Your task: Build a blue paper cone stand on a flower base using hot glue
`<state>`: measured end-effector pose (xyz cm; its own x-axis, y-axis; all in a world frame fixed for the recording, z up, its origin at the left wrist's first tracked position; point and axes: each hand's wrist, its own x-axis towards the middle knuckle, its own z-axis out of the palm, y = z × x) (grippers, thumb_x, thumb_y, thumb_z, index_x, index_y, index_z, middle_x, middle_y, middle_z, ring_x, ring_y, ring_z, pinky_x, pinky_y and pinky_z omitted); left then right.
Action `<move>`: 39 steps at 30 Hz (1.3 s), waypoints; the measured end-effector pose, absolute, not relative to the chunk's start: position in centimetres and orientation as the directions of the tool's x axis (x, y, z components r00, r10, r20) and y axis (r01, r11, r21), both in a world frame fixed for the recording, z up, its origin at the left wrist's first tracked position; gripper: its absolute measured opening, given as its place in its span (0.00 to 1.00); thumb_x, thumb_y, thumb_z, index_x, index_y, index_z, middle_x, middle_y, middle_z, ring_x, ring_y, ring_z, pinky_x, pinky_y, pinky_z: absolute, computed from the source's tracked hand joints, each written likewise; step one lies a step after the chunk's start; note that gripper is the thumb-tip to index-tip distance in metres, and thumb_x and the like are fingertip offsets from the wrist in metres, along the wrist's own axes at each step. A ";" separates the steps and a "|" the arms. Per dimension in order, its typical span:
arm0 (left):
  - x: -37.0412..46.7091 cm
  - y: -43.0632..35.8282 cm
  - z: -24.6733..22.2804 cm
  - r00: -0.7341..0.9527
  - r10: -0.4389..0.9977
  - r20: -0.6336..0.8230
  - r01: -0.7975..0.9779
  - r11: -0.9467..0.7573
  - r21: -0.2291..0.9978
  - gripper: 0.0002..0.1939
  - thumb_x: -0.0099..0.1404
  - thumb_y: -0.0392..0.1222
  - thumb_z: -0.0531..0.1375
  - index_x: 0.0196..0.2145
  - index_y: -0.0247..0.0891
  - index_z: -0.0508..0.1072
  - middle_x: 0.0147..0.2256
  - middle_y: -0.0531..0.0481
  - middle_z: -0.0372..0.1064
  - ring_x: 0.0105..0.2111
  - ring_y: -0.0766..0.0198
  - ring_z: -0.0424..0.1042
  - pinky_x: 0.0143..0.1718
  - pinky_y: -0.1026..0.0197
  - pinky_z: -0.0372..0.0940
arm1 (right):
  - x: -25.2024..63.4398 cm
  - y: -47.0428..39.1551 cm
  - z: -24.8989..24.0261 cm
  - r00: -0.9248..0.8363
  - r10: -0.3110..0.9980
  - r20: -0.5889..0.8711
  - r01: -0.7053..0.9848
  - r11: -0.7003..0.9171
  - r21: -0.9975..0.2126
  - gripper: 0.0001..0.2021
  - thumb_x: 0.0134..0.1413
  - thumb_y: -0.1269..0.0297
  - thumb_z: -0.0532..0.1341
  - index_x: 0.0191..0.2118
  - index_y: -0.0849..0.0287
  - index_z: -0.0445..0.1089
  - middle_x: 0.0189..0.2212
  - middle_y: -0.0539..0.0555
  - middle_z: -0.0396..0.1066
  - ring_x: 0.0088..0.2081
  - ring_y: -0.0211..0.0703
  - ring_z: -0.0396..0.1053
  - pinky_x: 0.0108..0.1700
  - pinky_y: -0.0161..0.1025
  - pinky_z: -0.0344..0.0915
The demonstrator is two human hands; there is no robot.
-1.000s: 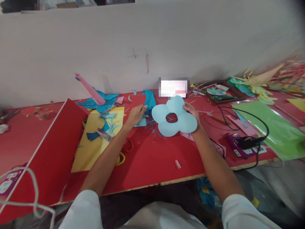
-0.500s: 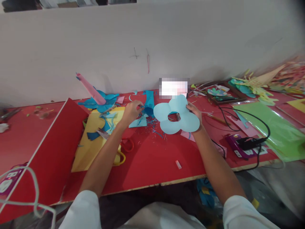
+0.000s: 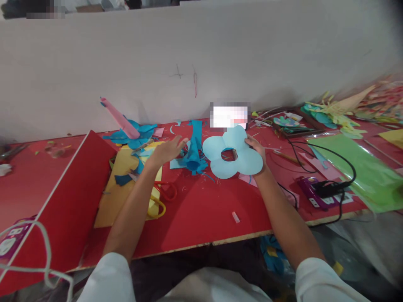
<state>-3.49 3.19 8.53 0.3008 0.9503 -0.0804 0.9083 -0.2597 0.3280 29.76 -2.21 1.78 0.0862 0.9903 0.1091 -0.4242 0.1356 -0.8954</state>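
Observation:
My right hand (image 3: pixel 257 150) grips a light blue paper flower (image 3: pixel 220 165) by its right edge. The flower has rounded petals and a round hole in its middle. My left hand (image 3: pixel 171 149) is open, fingers stretched toward the wall, beside a darker blue paper tube (image 3: pixel 195 144). The tube's round opening faces me, and fringed blue pieces lie about its base. Whether my left fingertips touch the tube, I cannot tell. Under my left forearm lie scissors with red handles (image 3: pixel 170 191) and another pair with yellow handles (image 3: pixel 161 209).
A pink paper cone (image 3: pixel 121 119) on blue petals stands at the back left. A red board (image 3: pixel 75 184) rises at left. To the right are a purple power box (image 3: pixel 316 195) with black cables and a green sheet (image 3: pixel 362 172). A small pinkish-white piece (image 3: pixel 236 217) lies near the front edge.
The blue paper tube's open end has come nearer to me. My left hand has gone from closed fingers to stretched ones and shifted slightly left. The flower has hardly moved.

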 end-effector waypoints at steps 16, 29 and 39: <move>1.7 1.2 5.6 0.267 0.960 -0.088 0.924 -0.229 0.306 0.57 0.67 0.79 0.46 0.76 0.34 0.41 0.47 0.29 0.79 0.49 0.35 0.78 0.48 0.47 0.67 | 29.4 -2.5 2.2 0.095 0.988 0.125 -0.429 0.154 -0.890 0.10 0.54 0.53 0.69 0.32 0.51 0.70 0.24 0.45 0.67 0.27 0.40 0.67 0.32 0.39 0.66; 2.0 2.4 4.0 0.278 0.950 -0.143 0.813 -0.154 0.562 0.60 0.67 0.78 0.49 0.77 0.31 0.36 0.44 0.34 0.79 0.46 0.40 0.79 0.48 0.50 0.65 | 29.5 -1.6 1.3 0.098 0.992 0.083 -0.430 0.118 -0.895 0.10 0.48 0.55 0.71 0.30 0.51 0.70 0.25 0.45 0.69 0.27 0.39 0.65 0.32 0.38 0.67; 1.1 3.2 3.4 0.376 0.924 -0.071 0.490 -0.133 0.862 0.61 0.60 0.55 0.72 0.77 0.38 0.40 0.45 0.39 0.78 0.40 0.52 0.78 0.42 0.54 0.71 | 29.6 -2.1 1.3 0.114 0.990 0.080 -0.424 0.121 -0.897 0.10 0.51 0.52 0.69 0.34 0.50 0.72 0.24 0.45 0.70 0.28 0.41 0.68 0.32 0.39 0.69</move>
<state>1.15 3.16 3.40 0.3756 0.9240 -0.0713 0.4895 -0.1325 0.8618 29.58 -2.06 1.35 0.1140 0.9903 0.0797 -0.4242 0.1211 -0.8974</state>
